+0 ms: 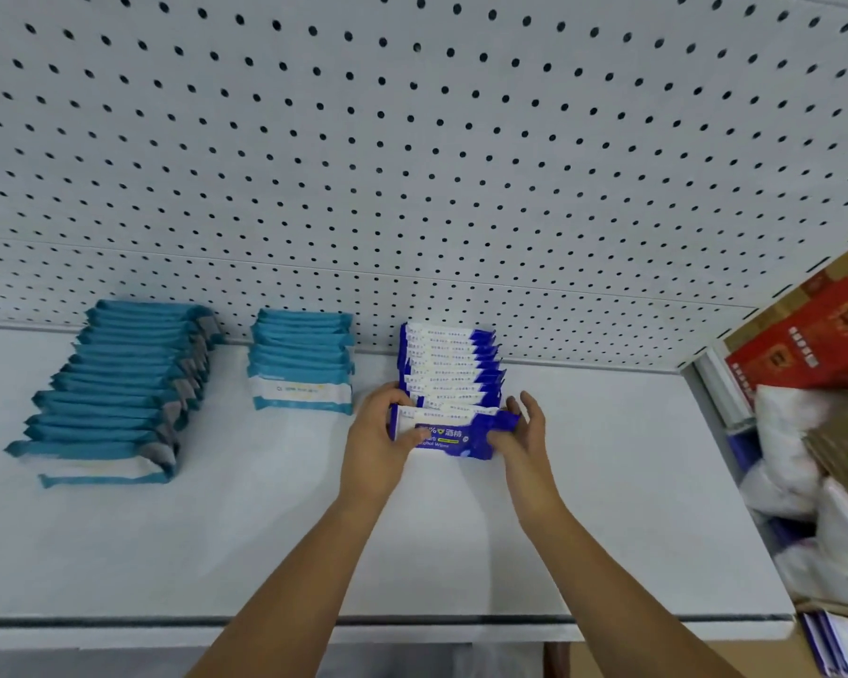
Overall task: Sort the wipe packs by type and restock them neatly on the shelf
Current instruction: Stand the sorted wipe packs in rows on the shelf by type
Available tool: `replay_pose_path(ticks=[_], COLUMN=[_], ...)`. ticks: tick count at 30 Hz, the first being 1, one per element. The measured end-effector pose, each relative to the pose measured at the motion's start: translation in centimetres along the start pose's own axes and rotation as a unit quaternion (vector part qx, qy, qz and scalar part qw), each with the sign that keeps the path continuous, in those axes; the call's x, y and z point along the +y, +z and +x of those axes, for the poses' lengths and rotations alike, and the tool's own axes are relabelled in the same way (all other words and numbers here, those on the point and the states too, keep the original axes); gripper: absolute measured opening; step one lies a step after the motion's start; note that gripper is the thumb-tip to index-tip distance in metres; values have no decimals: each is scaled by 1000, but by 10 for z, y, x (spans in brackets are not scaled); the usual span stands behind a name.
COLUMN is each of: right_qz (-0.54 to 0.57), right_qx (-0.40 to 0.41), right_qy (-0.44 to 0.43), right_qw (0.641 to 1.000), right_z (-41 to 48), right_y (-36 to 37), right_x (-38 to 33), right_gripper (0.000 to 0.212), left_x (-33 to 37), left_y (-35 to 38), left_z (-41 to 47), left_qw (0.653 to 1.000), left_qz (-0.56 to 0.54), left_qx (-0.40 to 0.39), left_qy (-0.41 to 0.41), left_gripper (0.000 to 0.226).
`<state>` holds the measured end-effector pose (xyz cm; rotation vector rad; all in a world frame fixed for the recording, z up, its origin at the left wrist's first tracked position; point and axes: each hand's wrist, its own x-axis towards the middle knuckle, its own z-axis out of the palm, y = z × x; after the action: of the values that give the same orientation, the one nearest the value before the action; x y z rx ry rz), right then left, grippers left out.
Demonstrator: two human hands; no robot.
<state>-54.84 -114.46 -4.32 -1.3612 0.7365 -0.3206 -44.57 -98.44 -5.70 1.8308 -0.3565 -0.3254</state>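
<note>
Shelf [265,530]: L hand [380,440], R hand [525,435] hold blue pack [454,433].

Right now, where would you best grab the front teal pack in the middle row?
Probably by its two short ends, coming from the front. The front teal pack leans back on its row, so its back is blocked, while both ends stand free of the left teal row and the blue row.

We see 2 rows of flat teal plastic wipe packs, the long row [118,389] grey at one end, the short row [302,359] white-faced in front. The row of blue-and-white plastic wipe packs [449,364] ends in a front blue pack [461,433] lettered white. The white metal pegboard [412,163] carries a grid of dark holes.
</note>
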Motion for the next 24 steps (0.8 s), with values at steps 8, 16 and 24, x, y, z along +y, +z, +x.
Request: replay_pose_path(ticks=[8,16,24], right_qz=[-205,-174,-194], right_qx=[-26,-30,-22], right_qy=[-49,-66,-49], right_qw=[977,982,980], right_z=[6,8,10], right_y=[11,24,17], right_x=[3,8,3], right_gripper=[78,82,80], left_x=[-8,-12,-2], left_y=[14,17,17], left_z=[4,11,10], left_qw=[994,981,988], left_qz=[84,163,145], left_qx=[-63,-98,-48], left_qy=[-3,47,27], left_gripper=[91,105,104])
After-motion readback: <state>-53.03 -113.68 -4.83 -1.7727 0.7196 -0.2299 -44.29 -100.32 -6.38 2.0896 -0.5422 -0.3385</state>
